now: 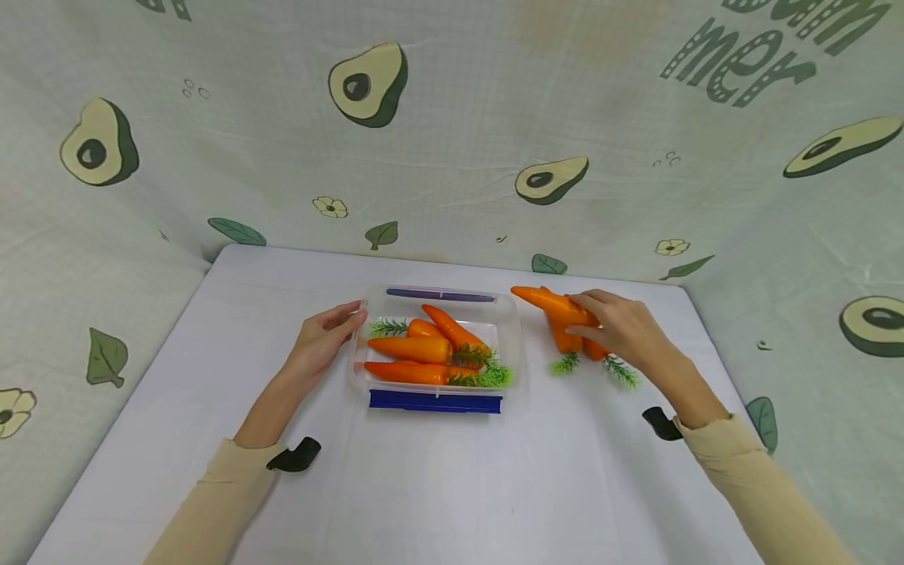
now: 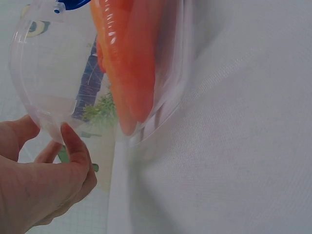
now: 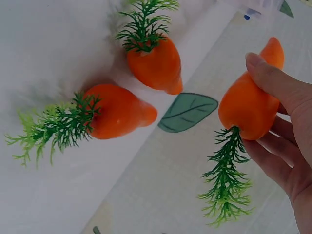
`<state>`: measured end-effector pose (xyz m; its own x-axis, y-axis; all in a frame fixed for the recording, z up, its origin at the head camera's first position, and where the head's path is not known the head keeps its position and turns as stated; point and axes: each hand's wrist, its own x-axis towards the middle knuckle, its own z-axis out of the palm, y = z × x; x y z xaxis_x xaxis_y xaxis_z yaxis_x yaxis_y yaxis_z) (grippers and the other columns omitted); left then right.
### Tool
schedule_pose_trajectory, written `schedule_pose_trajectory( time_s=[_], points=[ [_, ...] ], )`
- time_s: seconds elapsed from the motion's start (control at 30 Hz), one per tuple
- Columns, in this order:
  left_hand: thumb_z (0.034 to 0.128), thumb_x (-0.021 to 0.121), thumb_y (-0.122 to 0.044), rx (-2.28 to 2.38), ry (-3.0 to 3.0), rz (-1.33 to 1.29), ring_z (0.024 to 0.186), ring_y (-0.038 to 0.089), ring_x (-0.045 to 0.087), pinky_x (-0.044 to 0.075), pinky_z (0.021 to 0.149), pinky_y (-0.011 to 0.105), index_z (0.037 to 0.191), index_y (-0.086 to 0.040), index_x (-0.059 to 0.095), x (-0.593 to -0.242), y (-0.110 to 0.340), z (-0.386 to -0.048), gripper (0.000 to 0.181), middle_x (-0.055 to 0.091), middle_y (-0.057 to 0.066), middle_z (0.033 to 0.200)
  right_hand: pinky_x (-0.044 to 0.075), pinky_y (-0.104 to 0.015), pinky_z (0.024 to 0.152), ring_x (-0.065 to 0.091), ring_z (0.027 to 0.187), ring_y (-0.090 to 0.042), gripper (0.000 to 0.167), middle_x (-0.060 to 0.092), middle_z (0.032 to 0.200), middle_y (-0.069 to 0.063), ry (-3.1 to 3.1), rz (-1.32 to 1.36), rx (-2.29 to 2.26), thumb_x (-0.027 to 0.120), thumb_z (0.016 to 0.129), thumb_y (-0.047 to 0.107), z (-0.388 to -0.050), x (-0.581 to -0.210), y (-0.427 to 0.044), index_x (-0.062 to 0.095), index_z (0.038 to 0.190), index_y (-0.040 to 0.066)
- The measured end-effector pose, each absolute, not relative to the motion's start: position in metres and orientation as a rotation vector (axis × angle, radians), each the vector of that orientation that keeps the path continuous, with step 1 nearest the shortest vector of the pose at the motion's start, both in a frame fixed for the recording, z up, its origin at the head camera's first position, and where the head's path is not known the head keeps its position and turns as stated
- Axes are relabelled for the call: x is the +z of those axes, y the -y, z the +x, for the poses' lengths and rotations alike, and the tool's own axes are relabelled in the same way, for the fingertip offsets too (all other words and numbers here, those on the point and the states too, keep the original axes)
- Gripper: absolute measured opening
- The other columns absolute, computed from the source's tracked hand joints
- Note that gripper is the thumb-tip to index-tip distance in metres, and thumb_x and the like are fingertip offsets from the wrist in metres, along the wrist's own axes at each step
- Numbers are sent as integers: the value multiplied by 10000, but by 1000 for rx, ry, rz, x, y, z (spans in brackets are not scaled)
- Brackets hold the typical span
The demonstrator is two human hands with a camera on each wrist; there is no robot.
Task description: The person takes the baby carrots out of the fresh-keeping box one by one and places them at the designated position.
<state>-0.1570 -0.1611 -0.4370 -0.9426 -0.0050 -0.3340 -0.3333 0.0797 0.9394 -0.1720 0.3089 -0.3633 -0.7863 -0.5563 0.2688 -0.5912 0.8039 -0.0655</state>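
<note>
A clear plastic food container (image 1: 521, 345) stands on the table with several toy carrots (image 1: 410, 348) and their green tops inside. My left hand (image 1: 326, 339) pinches the container's left rim between thumb and fingers, as the left wrist view also shows. To the right of the container, my right hand (image 1: 628, 326) grips another toy carrot (image 3: 248, 105), raised above the table with its tip toward the container. Below that hand lie two more carrots, one with its top pointing left (image 3: 114, 112) and one beside it (image 3: 155, 66) in the right wrist view.
The container's blue clip flaps (image 1: 435, 402) stick out at its near and far sides; no lid shows on it. A white cloth covers the table (image 1: 424, 486). An avocado-print curtain (image 1: 452, 133) hangs behind and at both sides.
</note>
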Motion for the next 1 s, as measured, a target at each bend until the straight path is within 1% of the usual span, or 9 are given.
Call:
schedule_pose_trajectory(
  time_s=[0.2, 0.3, 0.4, 0.53, 0.77, 0.9, 1.0],
  points=[
    [1004, 670, -414, 1935, -2121, -341, 1451, 248, 379, 339, 1194, 377, 1531, -126, 507, -439, 160, -156, 622, 439, 95, 1587, 608, -501, 726, 703, 876, -347, 559, 735, 1069, -183, 2681, 833, 287, 951, 715, 166, -169, -374, -323, 718, 1187, -23],
    [1006, 666, -414, 1932, -2127, -344, 1445, 247, 387, 342, 1193, 379, 1530, -129, 509, -438, 160, -156, 617, 444, 91, 1586, 609, -497, 689, 706, 845, -355, 569, 735, 1044, -190, 2634, 823, 311, 964, 682, 156, -169, -379, -329, 725, 1161, -37],
    [1008, 664, -414, 1929, -2131, -348, 1448, 247, 388, 344, 1192, 381, 1530, -132, 510, -437, 160, -156, 612, 443, 86, 1590, 606, -495, 664, 699, 816, -362, 568, 732, 1033, -206, 2628, 779, 332, 966, 675, 148, -168, -384, -335, 726, 1151, -48],
    [1008, 665, -412, 1927, -2130, -347, 1454, 246, 385, 345, 1191, 380, 1530, -131, 509, -436, 160, -156, 613, 441, 85, 1593, 597, -509, 669, 689, 831, -379, 559, 727, 1055, -237, 2652, 701, 385, 949, 703, 128, -166, -391, -342, 715, 1173, -64],
    [999, 673, -428, 1931, -2116, -339, 1458, 241, 379, 337, 1196, 379, 1536, -124, 499, -436, 160, -156, 641, 436, 89, 1595, 590, -512, 680, 657, 812, -351, 563, 719, 1093, -250, 2705, 555, 495, 922, 748, 118, -162, -400, -357, 691, 1226, -68],
    [1000, 670, -427, 1931, -2113, -340, 1462, 237, 378, 334, 1197, 379, 1540, -126, 493, -436, 160, -155, 643, 436, 89, 1595, 600, -555, 718, 685, 860, -388, 540, 711, 1102, -260, 2732, 474, 593, 903, 780, 105, -162, -404, -366, 683, 1241, -70],
    [1000, 669, -429, 1937, -2114, -341, 1451, 234, 391, 340, 1194, 376, 1538, -126, 496, -436, 160, -155, 641, 443, 88, 1590, 596, -537, 731, 694, 891, -406, 529, 710, 1106, -263, 2728, 430, 649, 896, 791, 97, -163, -407, -373, 682, 1242, -80]
  ],
)
